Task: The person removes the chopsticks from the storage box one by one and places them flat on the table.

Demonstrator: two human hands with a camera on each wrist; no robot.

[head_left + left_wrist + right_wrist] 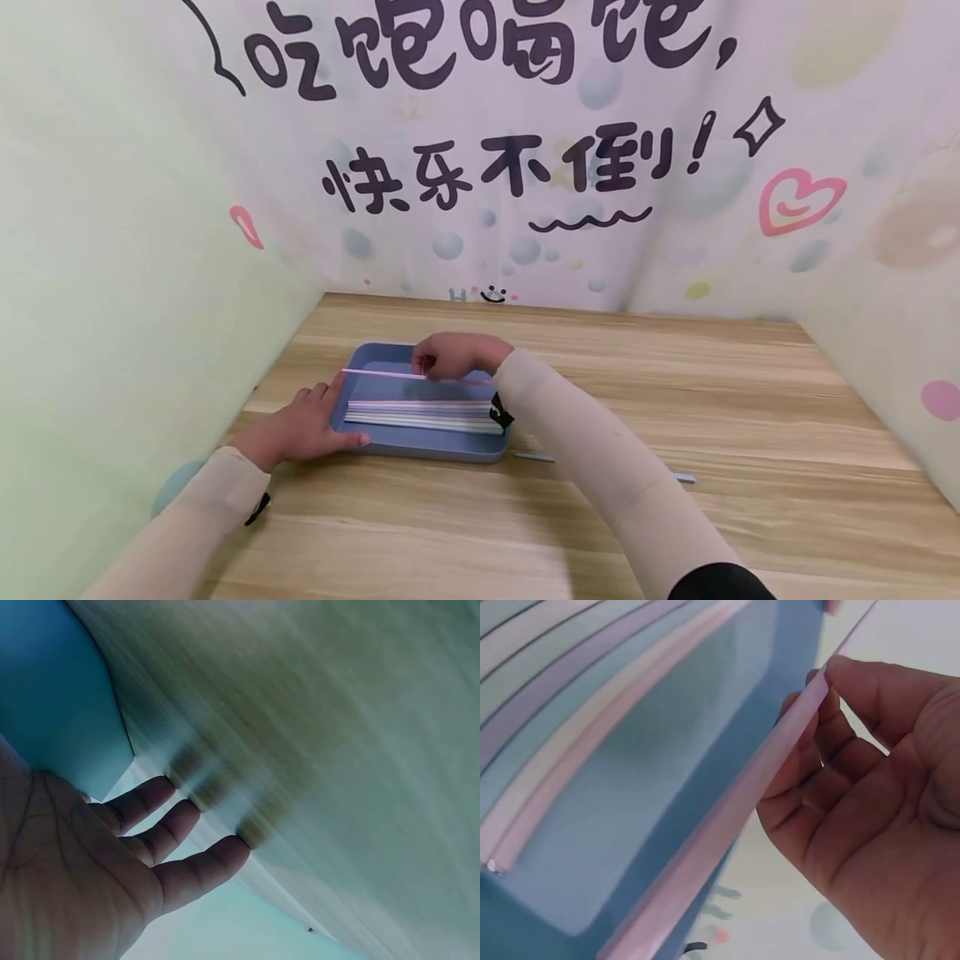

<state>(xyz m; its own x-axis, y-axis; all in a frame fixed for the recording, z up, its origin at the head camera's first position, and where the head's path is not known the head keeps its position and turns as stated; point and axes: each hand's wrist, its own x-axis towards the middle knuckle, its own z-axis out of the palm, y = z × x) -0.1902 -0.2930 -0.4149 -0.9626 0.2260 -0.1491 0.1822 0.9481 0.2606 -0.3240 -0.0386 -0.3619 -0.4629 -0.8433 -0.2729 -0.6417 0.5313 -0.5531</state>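
A shallow blue rectangular tray (450,454) sits on the wooden table. Inside it, several slim pastel chopsticks (420,414) lie side by side in a row toward the front. Thumb and fingertips of my right hand (453,356) pinch a pink chopstick (727,802) over the back part of the tray, its left end level with the tray's left rim. My left hand (303,425) lies along the left end of the tray, thumb at the front rim and fingers extended; the left wrist view shows the fingers (202,874) straight, with nothing held.
On the table a grey-blue chopstick (682,477) lies right of the tray, partly hidden by my right forearm. A printed wall cloth (487,250) stands behind the table (720,392), and pale cloth encloses both sides.
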